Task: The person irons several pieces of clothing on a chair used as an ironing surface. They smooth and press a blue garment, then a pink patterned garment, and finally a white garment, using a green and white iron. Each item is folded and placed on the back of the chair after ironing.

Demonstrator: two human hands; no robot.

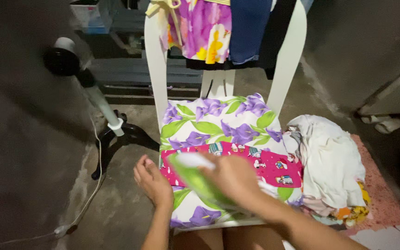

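My right hand (231, 178) is closed around a green-and-white clothes iron (195, 178) (its outline is blurred), which sits on a pink printed cloth (274, 167) laid across the seat. My left hand (153, 181) lies open and flat, fingers together, at the seat's 9 o'clock edge, holding nothing. Beneath the pink cloth lies a white fabric with purple flowers and green leaves (218, 118), covering the seat of a white plastic chair (156, 69). A heap of pale crumpled laundry (329, 159) sits at 3 o'clock of the seat. Floral and dark blue garments (209, 28) hang over the chair back at 12 o'clock. A pedestal fan with black base (103, 109) stands on the concrete floor (28, 153) at 10 o'clock.
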